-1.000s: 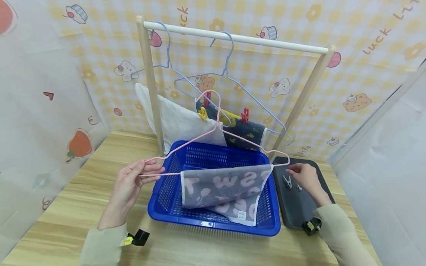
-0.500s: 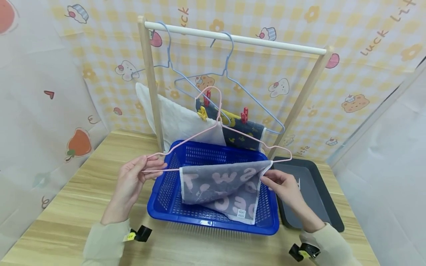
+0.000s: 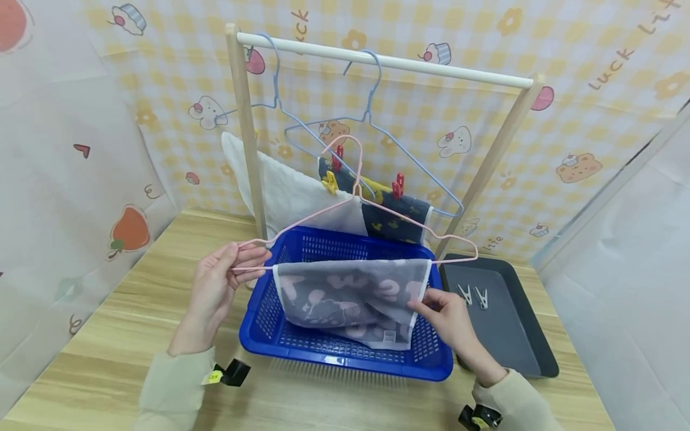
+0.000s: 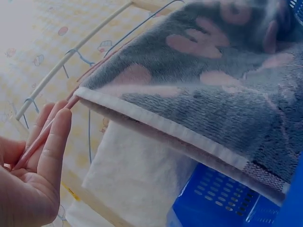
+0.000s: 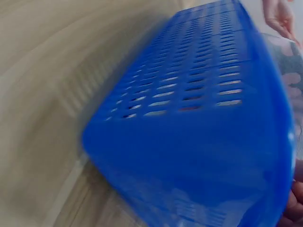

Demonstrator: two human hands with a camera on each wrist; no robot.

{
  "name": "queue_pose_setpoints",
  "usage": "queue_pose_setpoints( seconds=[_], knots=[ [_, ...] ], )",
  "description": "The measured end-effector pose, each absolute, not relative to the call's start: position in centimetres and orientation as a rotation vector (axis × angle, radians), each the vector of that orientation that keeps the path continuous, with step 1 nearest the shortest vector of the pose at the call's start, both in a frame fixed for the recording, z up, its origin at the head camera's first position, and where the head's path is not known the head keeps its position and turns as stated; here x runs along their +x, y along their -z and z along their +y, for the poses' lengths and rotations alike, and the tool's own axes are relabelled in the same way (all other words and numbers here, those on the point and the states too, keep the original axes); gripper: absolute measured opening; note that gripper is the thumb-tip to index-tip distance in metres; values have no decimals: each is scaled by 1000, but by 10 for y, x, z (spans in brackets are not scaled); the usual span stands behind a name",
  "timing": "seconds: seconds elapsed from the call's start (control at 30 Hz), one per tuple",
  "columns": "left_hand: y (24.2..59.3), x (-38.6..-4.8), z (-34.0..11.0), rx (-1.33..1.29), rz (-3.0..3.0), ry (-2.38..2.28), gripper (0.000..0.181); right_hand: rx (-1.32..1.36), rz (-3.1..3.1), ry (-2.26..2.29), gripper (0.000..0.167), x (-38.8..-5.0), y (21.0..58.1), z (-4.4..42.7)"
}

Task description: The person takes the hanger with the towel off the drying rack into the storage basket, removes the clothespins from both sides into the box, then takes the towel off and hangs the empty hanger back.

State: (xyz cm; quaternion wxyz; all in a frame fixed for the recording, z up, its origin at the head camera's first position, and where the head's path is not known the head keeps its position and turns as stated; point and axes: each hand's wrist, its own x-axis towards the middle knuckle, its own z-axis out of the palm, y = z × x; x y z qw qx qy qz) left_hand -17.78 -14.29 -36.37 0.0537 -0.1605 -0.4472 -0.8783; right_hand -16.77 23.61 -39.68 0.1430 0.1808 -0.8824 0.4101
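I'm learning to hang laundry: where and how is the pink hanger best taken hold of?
Probably at the neck just below the hook, from the front: on the pink hanger, that part rises centrally above both sloping arms, clear of the gray towel draped over the bottom bar. The left hand holds one end; the rack stands behind.

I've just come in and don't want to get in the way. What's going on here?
A person's left hand holds one end of a pink hanger, with a gray towel draped over its lower bar, above a blue basket. The right hand pinches the towel's edge. Behind, two blue hangers hang on a rack, with a white cloth and a dark cloth below. Two clips lie in a dark tray.
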Motion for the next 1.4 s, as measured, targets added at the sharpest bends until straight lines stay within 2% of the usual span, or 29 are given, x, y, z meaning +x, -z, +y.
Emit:
queue_pose_setpoints(
  seconds=[0.27, 0.47, 0.53, 0.67, 0.9, 1.03, 1.13, 1.23, 1.4],
  knots=[
    [359, -181, -150, -499, -1307, 2682, 38, 700, -2690, -1213, 8, -160, 400, 234],
    [357, -181, -152, -527, -1407, 2633, 33, 445, -2462, -1705, 14, -167, 382, 230],
    [358, -181, -152, -528, -1434, 2623, 32, 311, -2361, -1864, 9, -169, 374, 228],
    [359, -180, -151, -513, -1423, 2634, 35, 120, -2311, -1990, 9, -171, 366, 224],
    [358, -180, -153, -455, -1377, 2668, 36, 161, -2447, -1830, 20, -161, 378, 224],
    [358, -180, -155, -454, -1374, 2680, 36, 226, -2516, -1837, 16, -153, 387, 225],
    [357, -181, -156, -470, -1392, 2677, 35, 202, -2518, -1896, 18, -152, 388, 227],
    [357, -181, -156, -483, -1418, 2682, 32, 123, -2404, -2020, 8, -158, 380, 229],
    [359, -180, -152, -482, -1432, 2698, 30, -11, -2175, -2263, 28, -168, 373, 230]
  ],
)
